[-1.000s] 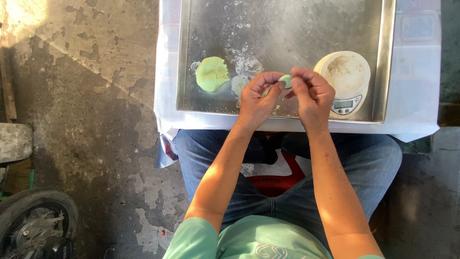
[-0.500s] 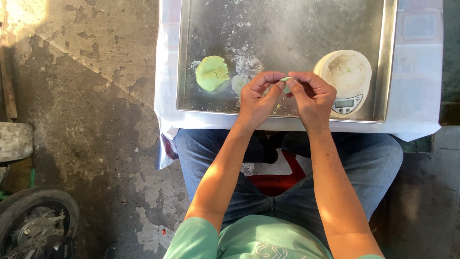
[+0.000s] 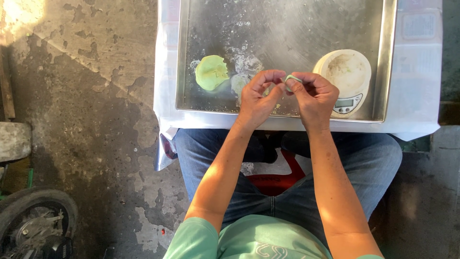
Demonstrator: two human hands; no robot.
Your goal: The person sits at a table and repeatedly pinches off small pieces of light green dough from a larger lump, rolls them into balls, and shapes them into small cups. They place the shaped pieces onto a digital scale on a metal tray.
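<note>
Both hands meet over the near edge of a steel tray (image 3: 287,29). My left hand (image 3: 256,98) and my right hand (image 3: 314,98) pinch a small piece of pale green dough (image 3: 289,79) between their fingertips, above the tray. A larger lump of green dough (image 3: 211,72) lies on the tray to the left of my left hand, with a smaller floured piece (image 3: 238,82) partly hidden beside it. A round white kitchen scale (image 3: 346,76) stands just right of my right hand.
The tray rests on a table covered with white plastic sheeting (image 3: 417,96). Flour is scattered on the tray. My legs in blue jeans sit on a red stool (image 3: 275,180). Worn concrete floor lies to the left, with a tyre (image 3: 36,218) at the lower left.
The fingers of both hands have shifted slightly on the small dough piece, working it. The hands stay in the same place over the tray.
</note>
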